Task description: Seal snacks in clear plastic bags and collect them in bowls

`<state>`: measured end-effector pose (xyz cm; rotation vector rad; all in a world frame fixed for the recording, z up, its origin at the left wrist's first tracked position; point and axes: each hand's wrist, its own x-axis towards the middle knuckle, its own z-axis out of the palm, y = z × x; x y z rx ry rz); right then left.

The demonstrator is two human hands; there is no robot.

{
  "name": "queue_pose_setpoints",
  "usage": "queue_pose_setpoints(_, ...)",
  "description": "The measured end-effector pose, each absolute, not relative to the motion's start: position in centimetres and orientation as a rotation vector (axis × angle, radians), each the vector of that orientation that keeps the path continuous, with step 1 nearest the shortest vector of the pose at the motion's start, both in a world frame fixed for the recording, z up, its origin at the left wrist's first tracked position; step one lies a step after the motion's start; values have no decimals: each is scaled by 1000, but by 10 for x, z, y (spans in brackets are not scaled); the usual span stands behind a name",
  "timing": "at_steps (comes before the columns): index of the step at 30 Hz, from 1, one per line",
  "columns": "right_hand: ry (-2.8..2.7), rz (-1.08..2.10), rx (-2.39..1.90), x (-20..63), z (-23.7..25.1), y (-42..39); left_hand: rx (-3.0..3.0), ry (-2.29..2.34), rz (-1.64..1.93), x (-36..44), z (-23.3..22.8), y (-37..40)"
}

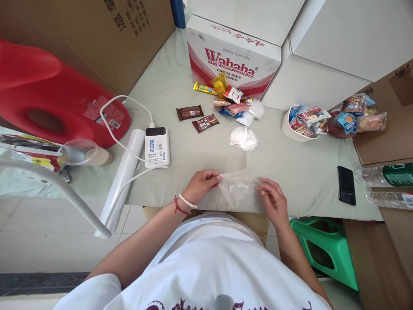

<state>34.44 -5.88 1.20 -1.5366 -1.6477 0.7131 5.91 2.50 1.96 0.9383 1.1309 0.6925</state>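
Observation:
Between finger and thumb, my left hand (204, 184) pinches the corner of a clear plastic bag (235, 189), which hangs thin and flat over the table's front edge. My right hand (272, 199) is just to the right of the bag, fingers apart and curved, holding nothing. Beyond the bag lies a crumpled stack of clear plastic bags (244, 138). Two brown cocoa snack packets (189, 113) rest farther back on the left. Behind the stack, a loose heap of wrapped snacks (237, 103) leans near the water carton.
A white power bank (157, 148) with a cable and a plastic roll (124, 181) are on the left, near a red jug (58, 94). Rightward are a white tub of snacks (301, 125), a phone (346, 185) and bottles (387, 175). A Wahaha carton (232, 60) stands behind.

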Motion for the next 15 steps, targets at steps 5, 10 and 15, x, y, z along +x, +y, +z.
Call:
queue_pose_setpoints(5, -1580, 809, -1710, 326, 17, -27, 1102, 1135, 673, 68, 24, 19)
queue_pose_setpoints(10, -1401, 947, -1611, 296, 10, 17, 1209, 1159, 622, 64, 21, 11)
queue_pose_setpoints(15, -863, 1344, -1483, 283, 16, 26, 1206, 1390, 594, 47, 14, 2)
